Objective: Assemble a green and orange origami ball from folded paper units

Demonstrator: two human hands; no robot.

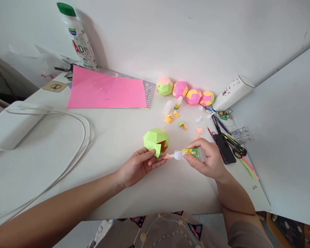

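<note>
A green folded-paper ball [156, 140] with an orange gap in its side rests on the white table [113, 137]. My left hand [139, 166] lies just below it, fingers pinched on a small orange paper piece [167, 156] beside the ball. My right hand [208, 158] is wrapped round a small clear glue bottle [189, 153] with a yellow-green label. The bottle's white nozzle points left and touches the orange piece.
Several finished paper balls [186, 92] line the back wall. Loose folded pieces [174, 117] and a second glue bottle [177, 103] lie behind. A pink sheet [105, 90], a tall white bottle [79, 38], a cable [77, 137], a phone [224, 147] and scissors [236, 146] surround the spot.
</note>
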